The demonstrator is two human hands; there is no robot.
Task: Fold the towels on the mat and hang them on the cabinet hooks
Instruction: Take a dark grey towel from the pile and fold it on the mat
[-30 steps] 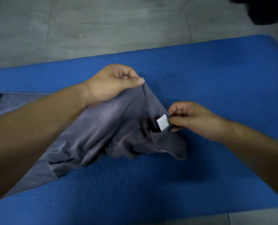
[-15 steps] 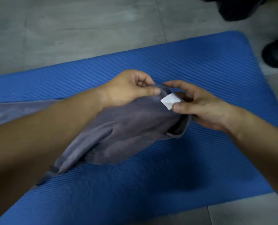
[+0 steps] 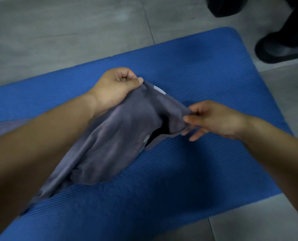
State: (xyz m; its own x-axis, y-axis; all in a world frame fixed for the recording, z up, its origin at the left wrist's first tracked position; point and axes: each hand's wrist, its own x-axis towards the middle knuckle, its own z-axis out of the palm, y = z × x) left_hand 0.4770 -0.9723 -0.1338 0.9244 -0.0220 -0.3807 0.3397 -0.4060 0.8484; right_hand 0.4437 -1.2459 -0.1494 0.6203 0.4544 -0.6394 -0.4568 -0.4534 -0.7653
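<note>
A grey towel (image 3: 113,141) hangs bunched above the blue ribbed mat (image 3: 205,80), its lower end trailing onto the mat under my left forearm. My left hand (image 3: 116,86) grips one top corner in a closed fist. My right hand (image 3: 212,119) pinches the towel's edge further right between thumb and forefinger, the other fingers loose below. A small white label (image 3: 159,89) shows on the stretched edge between the two hands. More grey cloth (image 3: 7,126) lies flat at the far left of the mat.
The mat lies on a grey tiled floor (image 3: 66,32). A black shoe (image 3: 282,49) and dark trouser leg of another person stand at the top right beside the mat's corner. A dark object (image 3: 228,6) sits at the top edge.
My right hand has let go of the white label and slid right and down along the towel's edge, drawing it apart from my left hand. The view shifted slightly.
</note>
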